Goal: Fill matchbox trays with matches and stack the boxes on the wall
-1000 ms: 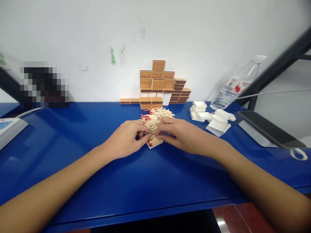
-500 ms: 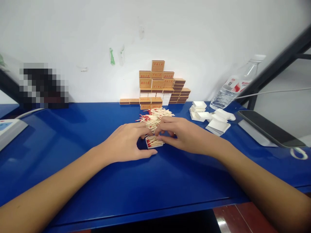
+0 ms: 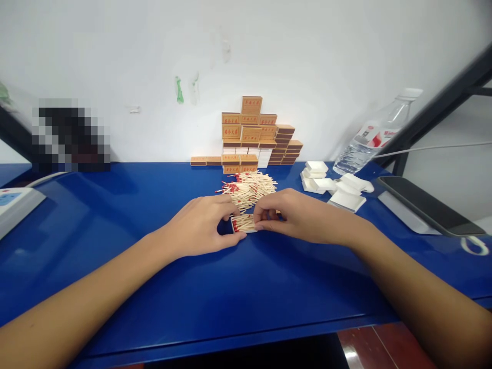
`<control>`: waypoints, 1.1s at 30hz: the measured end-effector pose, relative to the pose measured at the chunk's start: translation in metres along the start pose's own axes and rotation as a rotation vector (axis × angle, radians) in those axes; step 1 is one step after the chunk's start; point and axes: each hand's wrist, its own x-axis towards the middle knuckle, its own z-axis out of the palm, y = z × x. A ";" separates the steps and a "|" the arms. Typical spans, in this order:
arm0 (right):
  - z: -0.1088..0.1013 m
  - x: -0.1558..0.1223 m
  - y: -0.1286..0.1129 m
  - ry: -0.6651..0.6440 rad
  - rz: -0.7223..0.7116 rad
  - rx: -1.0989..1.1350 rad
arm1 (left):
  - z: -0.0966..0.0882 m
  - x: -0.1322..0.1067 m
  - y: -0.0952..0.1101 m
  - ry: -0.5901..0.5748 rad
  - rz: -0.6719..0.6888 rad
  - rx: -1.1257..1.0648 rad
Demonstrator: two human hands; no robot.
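A small white matchbox tray (image 3: 252, 231) rests on the blue table, filled with red-headed matches (image 3: 243, 223) lying lengthwise, heads to the left. My left hand (image 3: 207, 224) is around its left part, thumb at the near side and forefinger at the far side. At the right end of the tray, my right hand (image 3: 282, 218) has thumb and forefinger closed together on it; their exact contact is partly hidden. A loose heap of matches (image 3: 251, 188) lies just beyond both hands. A bit of an orange-brown item (image 3: 279, 212) shows behind my right fingers, mostly covered.
Closed matchboxes (image 3: 250, 134) are stacked against the wall behind the heap. White empty trays (image 3: 347, 200) lie to the right, near a leaning water bottle (image 3: 359, 143) and a phone (image 3: 430, 205) on a white stand. A white device (image 3: 17, 207) sits at the left edge.
My right hand has shifted slightly right, from over the matches to the tray's right end. The matches in the tray now lie a little more evenly. My left hand stays nearly still.
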 end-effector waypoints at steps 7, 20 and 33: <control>0.006 0.005 0.001 0.037 -0.009 0.019 | 0.000 0.001 0.000 0.004 0.018 -0.002; 0.009 0.003 -0.001 0.029 -0.012 -0.072 | 0.001 0.000 0.000 0.017 0.030 -0.013; 0.010 0.002 -0.001 0.043 -0.027 -0.100 | 0.001 0.000 0.000 0.011 0.031 -0.004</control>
